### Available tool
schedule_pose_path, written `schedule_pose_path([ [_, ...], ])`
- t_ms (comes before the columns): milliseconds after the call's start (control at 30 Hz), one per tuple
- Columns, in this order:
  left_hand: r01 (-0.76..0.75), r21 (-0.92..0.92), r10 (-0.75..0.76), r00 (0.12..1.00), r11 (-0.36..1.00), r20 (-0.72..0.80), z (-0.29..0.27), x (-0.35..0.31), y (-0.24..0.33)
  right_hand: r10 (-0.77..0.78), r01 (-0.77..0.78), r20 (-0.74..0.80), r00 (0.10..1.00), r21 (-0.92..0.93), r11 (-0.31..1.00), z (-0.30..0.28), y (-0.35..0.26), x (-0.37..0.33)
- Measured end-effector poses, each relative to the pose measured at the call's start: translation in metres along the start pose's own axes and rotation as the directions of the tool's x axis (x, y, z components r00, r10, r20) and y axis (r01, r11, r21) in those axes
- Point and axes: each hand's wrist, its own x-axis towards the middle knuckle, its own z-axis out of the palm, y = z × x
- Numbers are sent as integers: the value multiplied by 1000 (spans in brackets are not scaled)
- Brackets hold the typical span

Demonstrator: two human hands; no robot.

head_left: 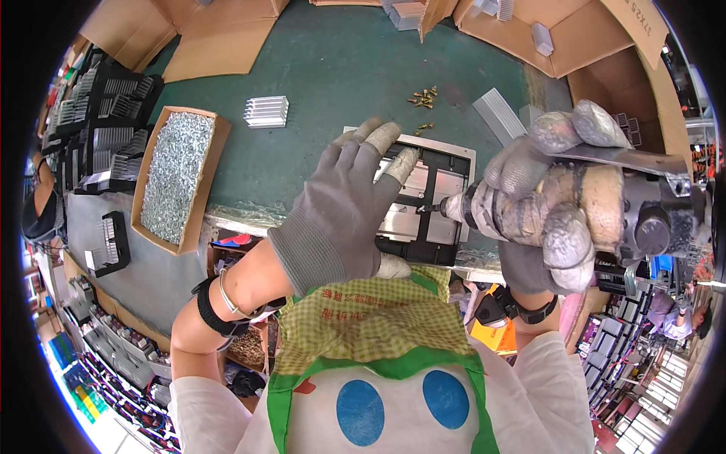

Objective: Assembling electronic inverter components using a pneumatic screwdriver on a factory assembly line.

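Observation:
On the front edge of the green table lies a black plastic frame (431,189) with silver metal plates showing through its openings. My left hand (340,197), in a grey glove, rests spread over the frame's left side, with the thumb near its front edge. My right hand (541,197), also gloved, is closed around a tape-wrapped power screwdriver (601,204). The screwdriver lies sideways, and its bit points left at the frame's middle bar. Whether a screw sits under the tip is too small to tell.
Brass-coloured screws (425,96) lie loose beyond the frame. A finned heat sink (266,111) stands at the back left, another (499,116) at the right. A cardboard tray (215,151) full of small metal screws stands at left. Open cardboard boxes (227,45) line the far edge.

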Motion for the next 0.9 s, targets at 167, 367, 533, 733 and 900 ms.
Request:
schedule_pose_path([
  [167,2,-71,-3,1000,997,-14,3,-3,-2,14,-14,-4,1000,-24,1000,0,2,2],
  [367,32,-80,-34,999,996,-17,3,-2,-2,14,-14,12,1000,-21,1000,2,2,3],
  [533,76,-93,-75,997,993,5,3,-2,1,15,-14,18,1000,-22,1000,1,-2,1],
  [733,102,-105,-99,994,989,36,0,-1,4,8,-8,-2,1000,-64,998,-1,0,0],
  [900,109,-113,-107,994,988,24,0,-1,6,3,-4,-12,1000,-112,994,-4,2,-1],
])
